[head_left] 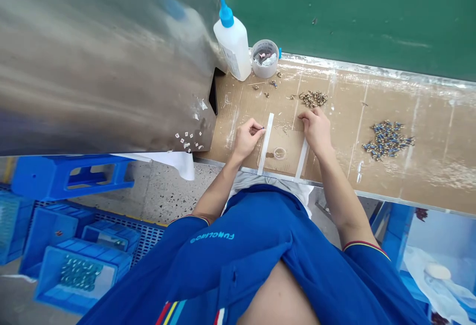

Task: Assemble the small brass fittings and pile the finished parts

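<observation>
My left hand [247, 139] is over the brown cardboard work surface, its thumb and index finger pinched on a tiny dark blue part [263, 128]. To the right, my right hand [317, 129] bends down just below a pile of small gold-coloured metal pieces [313, 98]. Its fingertips are pressed together; what they hold, if anything, is too small to make out. Between my hands a cardboard piece [286, 165] is fixed by two white tape strips [266, 144], with a small clear ring [279, 153] on it. Farther right lies a larger heap of blue-and-gold pieces [387, 140].
A white bottle with a blue nozzle [233, 42] stands at the back beside a tape roll [265, 67] holding scraps. On the left rises a metal panel [111, 67]; behind the bench lies a green surface [353, 18]. Blue crates [82, 275] sit low at left.
</observation>
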A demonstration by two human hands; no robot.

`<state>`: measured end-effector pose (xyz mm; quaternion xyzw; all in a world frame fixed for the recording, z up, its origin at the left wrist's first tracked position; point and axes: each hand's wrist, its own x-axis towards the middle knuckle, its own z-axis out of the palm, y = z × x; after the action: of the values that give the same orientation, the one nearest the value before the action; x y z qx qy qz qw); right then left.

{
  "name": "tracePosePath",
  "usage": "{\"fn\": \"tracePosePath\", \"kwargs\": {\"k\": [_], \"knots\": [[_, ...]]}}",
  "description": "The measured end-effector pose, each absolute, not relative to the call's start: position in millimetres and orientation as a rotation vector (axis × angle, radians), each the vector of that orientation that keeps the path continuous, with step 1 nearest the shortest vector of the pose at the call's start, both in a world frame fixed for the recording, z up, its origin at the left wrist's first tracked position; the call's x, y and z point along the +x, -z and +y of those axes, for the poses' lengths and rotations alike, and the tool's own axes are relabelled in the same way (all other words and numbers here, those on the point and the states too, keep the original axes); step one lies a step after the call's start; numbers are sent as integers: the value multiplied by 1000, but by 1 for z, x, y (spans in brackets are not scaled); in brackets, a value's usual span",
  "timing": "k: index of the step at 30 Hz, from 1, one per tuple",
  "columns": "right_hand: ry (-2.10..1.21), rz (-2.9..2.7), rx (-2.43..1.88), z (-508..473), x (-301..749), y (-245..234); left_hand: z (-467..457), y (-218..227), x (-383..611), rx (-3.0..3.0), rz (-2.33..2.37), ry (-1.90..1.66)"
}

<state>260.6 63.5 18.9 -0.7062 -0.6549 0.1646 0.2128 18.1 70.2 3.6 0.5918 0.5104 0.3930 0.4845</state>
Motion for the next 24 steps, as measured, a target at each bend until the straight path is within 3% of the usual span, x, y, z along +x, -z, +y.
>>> {"fn": "tracePosePath", "kwargs": {"k": [12,24], "knots": [[-480,-1612,-1969,68,269,-6,47,-18,16,1304,1009,-937],[-1050,-1069,-1310,-33,206,-87,16,-88,27,1748,944,-1005]]}}
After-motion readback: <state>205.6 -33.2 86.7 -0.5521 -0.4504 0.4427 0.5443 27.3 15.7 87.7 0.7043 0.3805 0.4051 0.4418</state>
